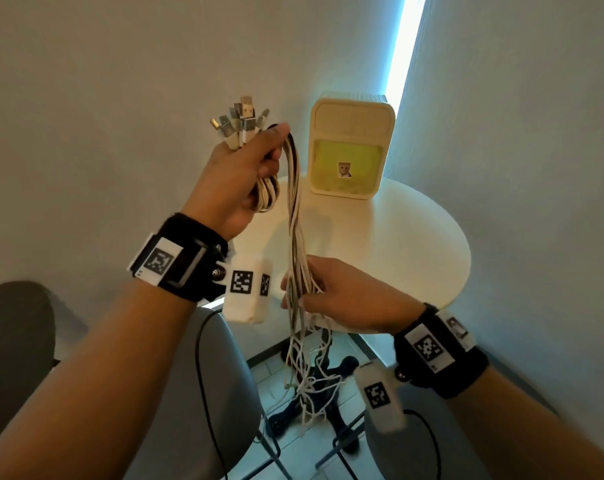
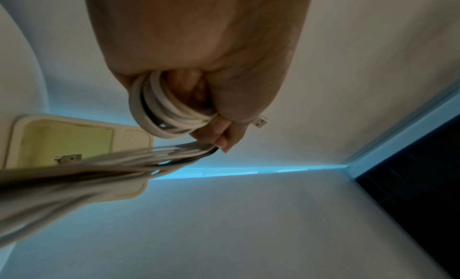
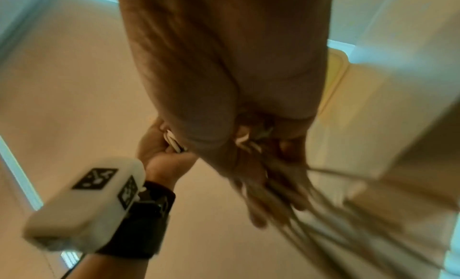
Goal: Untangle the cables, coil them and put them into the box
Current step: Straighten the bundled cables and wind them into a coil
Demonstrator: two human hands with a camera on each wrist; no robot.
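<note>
The left hand (image 1: 240, 174) held the bunch of thin white and dark cables (image 1: 295, 237) up high, fingers curled round a few loops. The cables hung straight down. Lower, the right hand (image 1: 342, 292) pinched them. The cream plastic box (image 1: 351, 116) stood beyond on the round white bench (image 1: 415, 244).

Both forearms reach forward, each with a black strap and a white tagged camera block at the wrist. The left hand (image 1: 240, 174) is raised, fist upright, fingers curled tight round what it grips, thumb pressed along the top. The right hand (image 1: 342, 294) sits lower, back up, fingers reaching leftward and loosely curled round what passes through them.
</note>
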